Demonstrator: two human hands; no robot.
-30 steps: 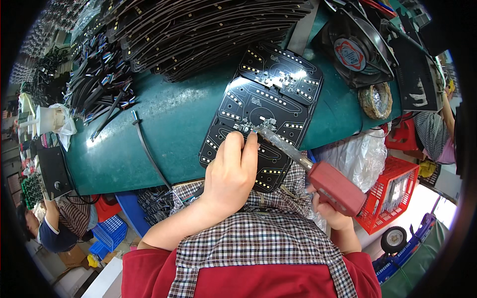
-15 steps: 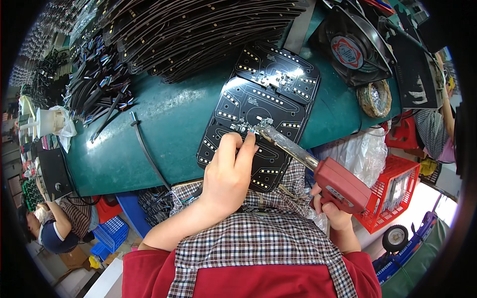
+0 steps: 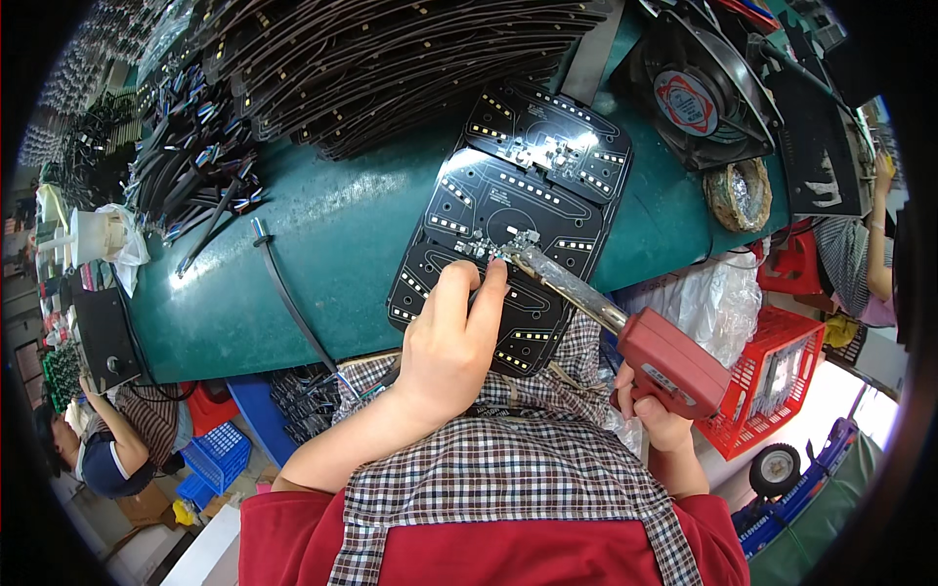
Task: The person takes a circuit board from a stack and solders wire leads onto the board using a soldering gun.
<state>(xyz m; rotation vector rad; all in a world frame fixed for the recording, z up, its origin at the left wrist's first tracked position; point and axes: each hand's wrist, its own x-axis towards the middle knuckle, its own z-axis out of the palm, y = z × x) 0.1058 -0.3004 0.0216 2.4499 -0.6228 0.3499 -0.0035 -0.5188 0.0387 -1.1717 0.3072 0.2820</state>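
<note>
A black circuit board panel [image 3: 493, 210] with rows of small pale LEDs lies tilted on the green bench, its near end over my lap. My left hand [image 3: 454, 337] rests on it, index finger and thumb close together at the cluster of small parts near the middle. What those fingertips pinch is hidden or too small to make out. In my right hand [image 3: 655, 410] is the red handle of a soldering gun [image 3: 674, 361]. Its metal barrel slants up and left, and the tip meets the board just beside my left fingertips.
Stacked black boards [image 3: 391, 68] fill the back, with bundled short cables [image 3: 195, 146] to their left. One loose cable [image 3: 283, 283] lies left of the board. A fan [image 3: 684, 98] and a tape-like ring [image 3: 738, 195] stand at right. Below sits a red crate [image 3: 772, 381]. Other people work at both sides.
My left fingers have shifted very slightly to the right at the same spot. The soldering gun and the board stay almost where they were.
</note>
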